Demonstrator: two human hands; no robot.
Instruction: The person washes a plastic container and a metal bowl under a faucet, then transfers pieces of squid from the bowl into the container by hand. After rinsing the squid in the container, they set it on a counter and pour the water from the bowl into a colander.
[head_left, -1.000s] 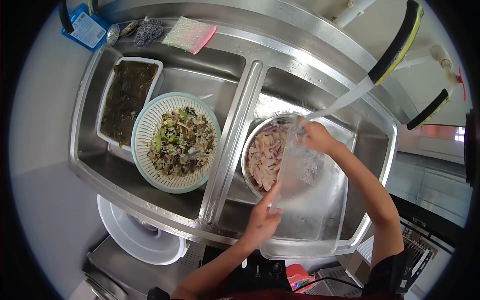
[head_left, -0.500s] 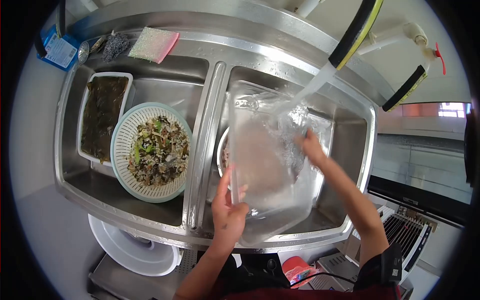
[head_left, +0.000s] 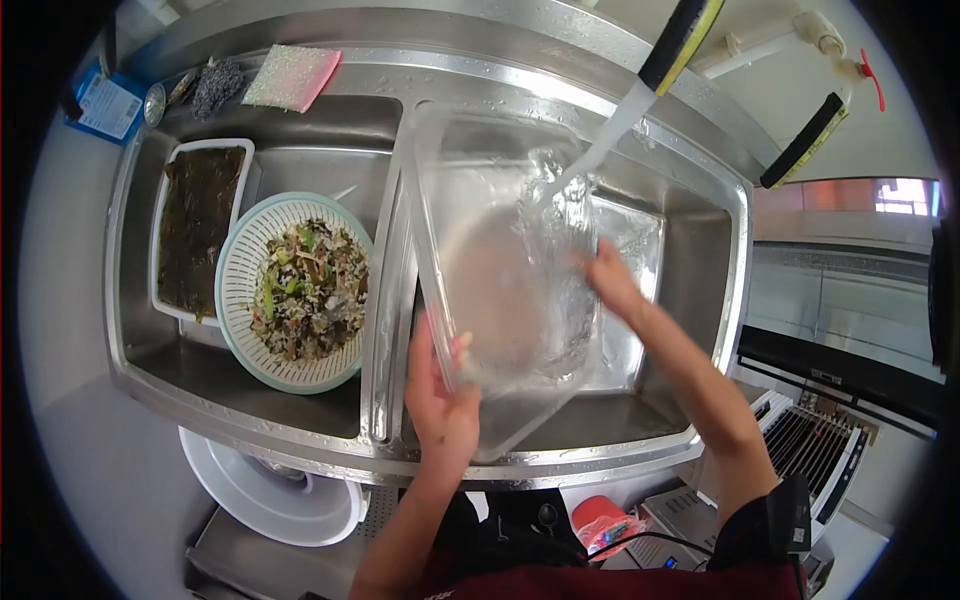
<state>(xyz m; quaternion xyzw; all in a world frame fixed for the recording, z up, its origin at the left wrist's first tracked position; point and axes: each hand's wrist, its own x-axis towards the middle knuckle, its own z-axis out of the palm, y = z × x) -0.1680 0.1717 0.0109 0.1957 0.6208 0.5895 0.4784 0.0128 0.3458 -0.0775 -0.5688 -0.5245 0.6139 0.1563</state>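
Observation:
A large clear plastic container (head_left: pixel 425 240) is tilted over the right sink basin, with water splashing inside it. My left hand (head_left: pixel 442 405) grips its near left edge, thumb and fingers on either side of the wall. My right hand (head_left: pixel 615 280) is closed at the container's right edge, its fingertips somewhat blurred. From the black and yellow faucet spout (head_left: pixel 680 45) a stream of water (head_left: pixel 615 125) runs into the container. Through the clear bottom shows a pale, brownish round shape, too blurred to name.
The left basin (head_left: pixel 300 415) holds a colander (head_left: pixel 232 335) of rice mixed with chopped greens and a white tray (head_left: pixel 248 165) of dark brown sheets. A pink-edged sponge (head_left: pixel 290 78) and a scrubber (head_left: pixel 215 88) lie on the back ledge. A white basin (head_left: pixel 270 515) stands below left.
The container has shifted left and away from me, its left edge now over the divider. Both hands moved slightly left with it. Water keeps running.

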